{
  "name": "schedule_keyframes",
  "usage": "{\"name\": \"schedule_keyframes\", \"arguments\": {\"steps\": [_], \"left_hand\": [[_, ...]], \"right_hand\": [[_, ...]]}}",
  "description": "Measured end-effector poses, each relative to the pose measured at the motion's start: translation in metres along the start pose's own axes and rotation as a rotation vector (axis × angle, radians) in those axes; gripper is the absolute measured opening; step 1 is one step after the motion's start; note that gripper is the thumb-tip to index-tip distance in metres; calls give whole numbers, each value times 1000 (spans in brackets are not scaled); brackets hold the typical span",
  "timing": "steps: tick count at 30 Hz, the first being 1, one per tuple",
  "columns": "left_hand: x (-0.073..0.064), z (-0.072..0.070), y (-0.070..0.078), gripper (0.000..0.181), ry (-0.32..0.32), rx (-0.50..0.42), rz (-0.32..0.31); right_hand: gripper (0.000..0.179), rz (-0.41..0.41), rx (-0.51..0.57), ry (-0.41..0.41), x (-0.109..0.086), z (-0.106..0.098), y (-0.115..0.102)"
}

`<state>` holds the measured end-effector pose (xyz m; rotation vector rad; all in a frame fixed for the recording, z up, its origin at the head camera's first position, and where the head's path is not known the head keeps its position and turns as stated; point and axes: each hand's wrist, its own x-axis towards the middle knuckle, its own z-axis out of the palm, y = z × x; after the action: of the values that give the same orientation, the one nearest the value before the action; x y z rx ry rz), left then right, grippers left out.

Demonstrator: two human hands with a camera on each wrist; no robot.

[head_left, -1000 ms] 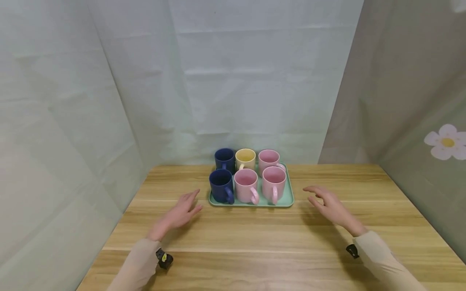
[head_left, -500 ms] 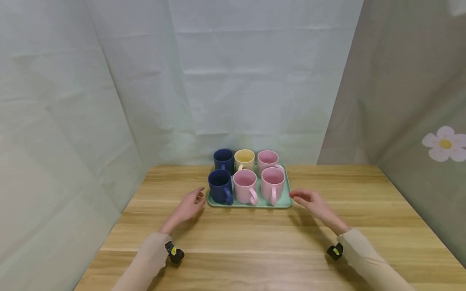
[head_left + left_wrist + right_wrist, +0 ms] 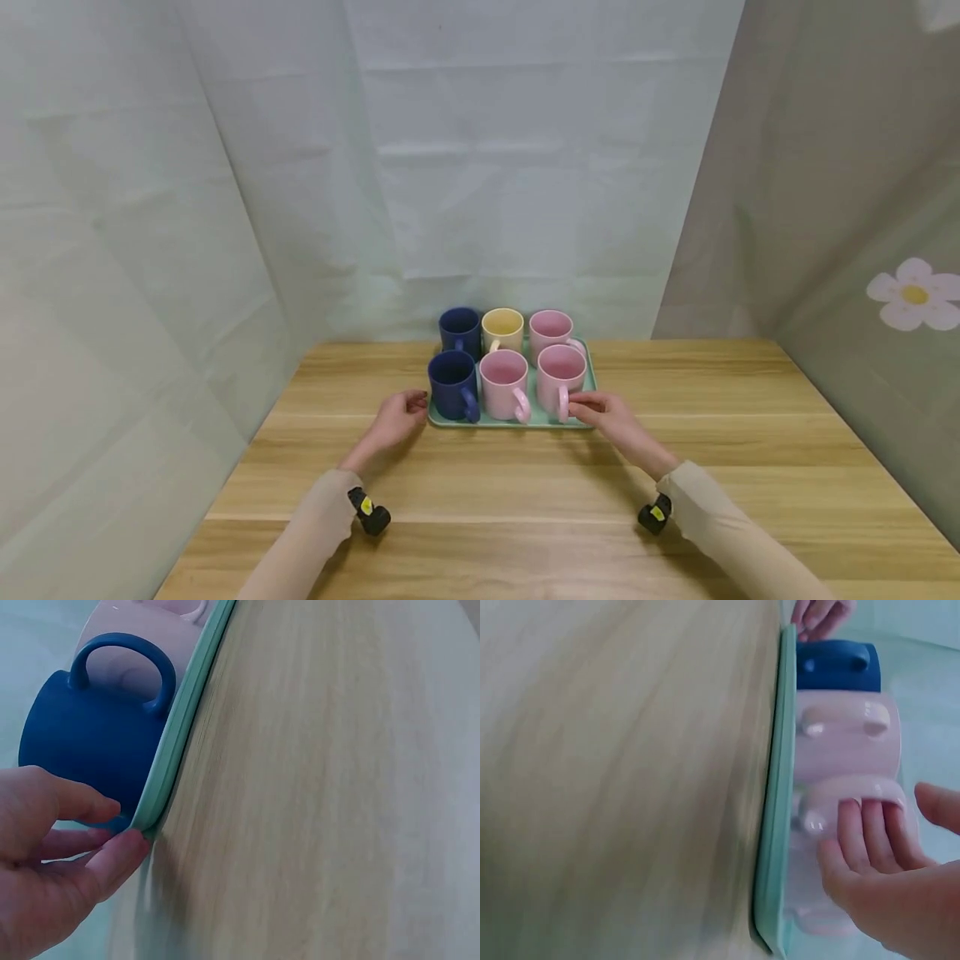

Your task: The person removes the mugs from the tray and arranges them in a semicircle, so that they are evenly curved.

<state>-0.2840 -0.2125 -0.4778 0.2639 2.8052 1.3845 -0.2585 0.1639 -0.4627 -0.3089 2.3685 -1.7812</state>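
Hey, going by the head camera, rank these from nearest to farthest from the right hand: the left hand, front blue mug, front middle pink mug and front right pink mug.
From the right hand:
1. Front right pink mug: beside its fingertips.
2. Front middle pink mug: next one left.
3. Front blue mug: row's left end.
4. Left hand: beyond that end.

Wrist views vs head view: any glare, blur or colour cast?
Head: fairly even light, mugs reasonably crisp, soft shadows on the table; left wrist: table pales toward the right edge, soft dark shadow by the tray's lower corner; right wrist: soft overall, small glints on the pink handles; both wrist views look cooler than the head view.
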Motion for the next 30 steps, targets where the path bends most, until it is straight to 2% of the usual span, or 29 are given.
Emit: {"name": "schedule_keyframes", "arguments": {"steps": [6, 13, 21, 25, 27, 30], "left_hand": [[5, 4, -3, 42, 36, -90, -72], [11, 9, -4, 48, 84, -171, -169], [13, 10, -8, 59, 48, -290, -170], [15, 8, -6, 58, 18, -282, -162], [16, 6, -6, 54, -9, -317, -184], [17, 3, -6, 45, -27, -457, -272]], "right_hand": [[34, 55, 172, 65, 8, 17, 1], [30, 64, 174, 127, 11, 29, 0], [27, 80, 125, 189, 6, 28, -1], [27, 86, 161, 192, 4, 23, -1], [27, 83, 177, 177, 3, 21, 0], [27, 93, 196, 155, 2, 18, 2]]}}
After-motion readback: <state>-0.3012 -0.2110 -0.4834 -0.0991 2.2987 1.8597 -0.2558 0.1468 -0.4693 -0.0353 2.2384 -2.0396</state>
